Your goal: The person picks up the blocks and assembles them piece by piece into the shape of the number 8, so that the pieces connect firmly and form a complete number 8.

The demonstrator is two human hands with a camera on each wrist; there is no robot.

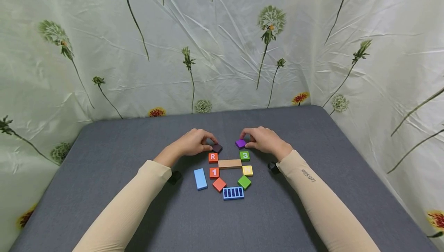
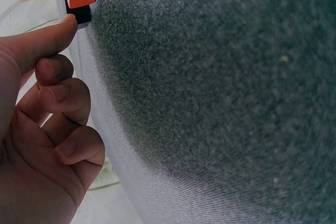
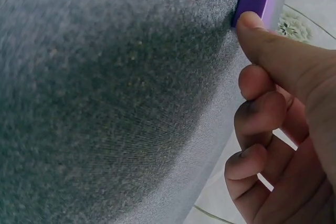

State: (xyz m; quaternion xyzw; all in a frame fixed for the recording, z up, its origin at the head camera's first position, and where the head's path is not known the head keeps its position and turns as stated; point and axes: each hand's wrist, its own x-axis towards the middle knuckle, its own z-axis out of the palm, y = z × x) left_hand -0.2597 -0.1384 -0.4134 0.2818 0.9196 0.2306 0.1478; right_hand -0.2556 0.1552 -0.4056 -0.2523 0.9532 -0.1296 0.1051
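Note:
At the top left of a ring of blocks, my left hand point(image 1: 195, 142) pinches a black block point(image 1: 217, 148) between thumb and index finger. Opposite it, my right hand point(image 1: 265, 140) pinches a purple block point(image 1: 240, 143) the same way. A red block marked R point(image 1: 213, 157) lies just below the black one, and a green block marked 3 point(image 1: 244, 156) just below the purple one. In the right wrist view the thumb presses the purple block's side point(image 3: 252, 4), while the other fingers curl loosely. The left wrist view shows the thumb on the black block point(image 2: 80, 15).
A wooden plank block point(image 1: 229, 163) spans the ring's middle. Around it lie a red block marked 1 point(image 1: 214, 173), a yellow block point(image 1: 247, 170), a tilted orange-red block point(image 1: 219, 184), a tilted green block point(image 1: 244, 182) and a striped blue block point(image 1: 233, 193). A light blue block point(image 1: 200, 179) lies left.

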